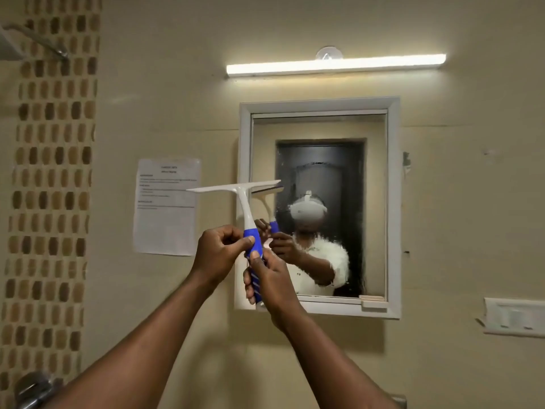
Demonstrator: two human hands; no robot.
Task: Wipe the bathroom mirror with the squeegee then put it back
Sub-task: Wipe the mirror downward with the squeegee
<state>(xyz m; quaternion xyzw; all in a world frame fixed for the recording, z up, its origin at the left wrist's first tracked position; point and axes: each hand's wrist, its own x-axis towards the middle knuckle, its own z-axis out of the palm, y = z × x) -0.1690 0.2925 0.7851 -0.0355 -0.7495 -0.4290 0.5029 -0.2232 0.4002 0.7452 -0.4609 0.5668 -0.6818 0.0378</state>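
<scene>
The squeegee (244,202) has a white head and neck and a blue ribbed handle. It stands upright in front of the mirror's left edge, blade at the top and roughly level. My left hand (219,250) pinches the upper part of the blue handle between thumb and fingers. My right hand (269,280) grips the lower handle from the right. The mirror (320,202) hangs in a white frame on the beige wall; its glass shows smears and the reflection of my hands, the squeegee and a person. Whether the blade touches the glass I cannot tell.
A lit tube light (336,65) runs above the mirror, with a clear suction hook (328,53) over it. A printed paper sheet (166,206) is taped left of the mirror. A switch plate (514,317) is at right. Mosaic tiles (53,172) and metal fittings (32,389) are at left.
</scene>
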